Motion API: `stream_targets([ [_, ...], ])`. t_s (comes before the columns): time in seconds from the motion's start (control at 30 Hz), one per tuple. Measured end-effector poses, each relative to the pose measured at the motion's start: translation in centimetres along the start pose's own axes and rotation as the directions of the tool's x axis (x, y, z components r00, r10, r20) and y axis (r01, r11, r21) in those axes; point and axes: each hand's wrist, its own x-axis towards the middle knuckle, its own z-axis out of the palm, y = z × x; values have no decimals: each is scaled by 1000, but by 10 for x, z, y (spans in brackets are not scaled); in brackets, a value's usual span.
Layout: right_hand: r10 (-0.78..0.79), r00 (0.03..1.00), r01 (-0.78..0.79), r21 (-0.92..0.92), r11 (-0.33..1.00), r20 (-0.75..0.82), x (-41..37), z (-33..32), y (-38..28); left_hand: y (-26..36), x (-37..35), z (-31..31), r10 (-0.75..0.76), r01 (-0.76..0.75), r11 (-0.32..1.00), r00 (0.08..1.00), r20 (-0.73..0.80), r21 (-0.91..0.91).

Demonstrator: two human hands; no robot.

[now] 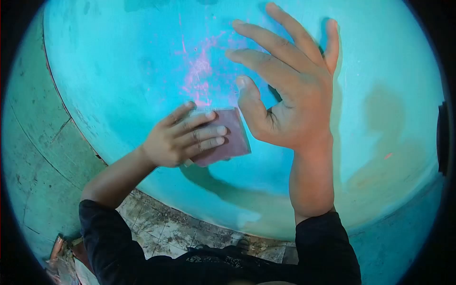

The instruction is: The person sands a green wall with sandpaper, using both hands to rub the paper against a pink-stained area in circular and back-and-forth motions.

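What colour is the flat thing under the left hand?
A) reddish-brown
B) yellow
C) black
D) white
A: the left hand presses a reddish-brown sheet against the turquoise wall; the right hand is open beside it.

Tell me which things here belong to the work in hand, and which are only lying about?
In use:
- left hand, pressing a reddish sheet
- right hand, open, at the blue wall
- pink patch on that wall

Lying about:
- scraps on the tiled floor
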Motion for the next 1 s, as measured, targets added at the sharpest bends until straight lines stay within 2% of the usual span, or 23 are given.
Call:
stream_targets([
  [0.03,5,1000,-5,16,1000,2,-2,1,-3,-9,7,-9,-26,27,999,1000,15,-23],
  [0.1,9,1000,-9,49,999,3,-3,4,-1,-39,8,-8,-208,247,962,939,-273,116],
  [0.13,11,1000,-11,66,998,1,-3,6,-1,-47,12,-11,-293,335,941,874,-388,43],
  [0.17,12,1000,-12,81,997,-2,-3,7,-1,-46,8,-5,-296,337,941,874,-386,40],
  [0.23,7,1000,-5,109,994,-13,-2,10,-4,-43,-7,18,-218,269,952,930,-295,143],
  [0.3,6,999,-1,136,991,-35,-2,11,-1,-14,-12,21,13,-5,997,993,-116,72],
  [0.37,17,998,-8,160,987,-58,-2,13,-2,-3,-13,13,153,-154,988,987,54,17],
  [0.4,21,998,-10,175,985,-63,-4,14,-2,-14,-9,10,165,-165,986,986,-4,40],
  [0.43,24,998,-11,195,981,-63,-6,16,-2,-25,-5,-2,37,-41,995,998,42,92],
  [0.47,28,998,-14,220,975,-60,-8,18,-1,-36,-2,-3,-112,129,987,979,-170,92],
  [0.5,35,997,-19,246,969,-62,-10,20,1,-44,-1,-2,-248,291,955,895,-371,63],
  [0.53,48,997,-28,268,963,-68,-13,21,3,-43,-2,8,-331,377,926,836,-438,20],
  [0.57,62,995,-38,285,958,-74,-14,23,6,-31,-7,14,-328,372,928,841,-429,20],
  [0.6,68,994,-41,298,954,-81,-12,24,1,-12,-13,18,-195,204,978,969,-149,42],
  [0.63,71,993,-40,306,951,-93,-13,21,1,-2,-16,17,-30,28,999,990,137,17],
  [0.73,78,989,-33,333,942,-123,-9,22,-1,-2,-16,13,113,-121,988,990,89,92],
  [0.77,76,989,-27,349,937,-128,-7,23,-2,-13,-15,12,106,-114,989,990,89,93],
  [0.8,75,988,-20,367,930,-136,-5,25,-4,-35,-13,11,-145,160,984,973,-182,74],
  [0.83,79,986,-17,385,923,-146,-5,25,-2,-48,-12,9,-371,404,914,825,-427,-12],
  [0.87,88,984,-18,399,917,-157,-5,24,-2,-46,-17,11,-366,400,916,829,-424,-7],
  [0.93,101,980,-20,419,908,-172,0,27,-4,-26,-28,23,-243,264,945,962,-128,194],
  [0.97,101,978,-14,424,905,-184,-2,24,-4,-7,-23,19,-40,40,993,999,0,112],
  [1.0,103,975,-8,431,902,-198,-1,22,-5,5,-21,17,29,-31,996,999,23,86],
])
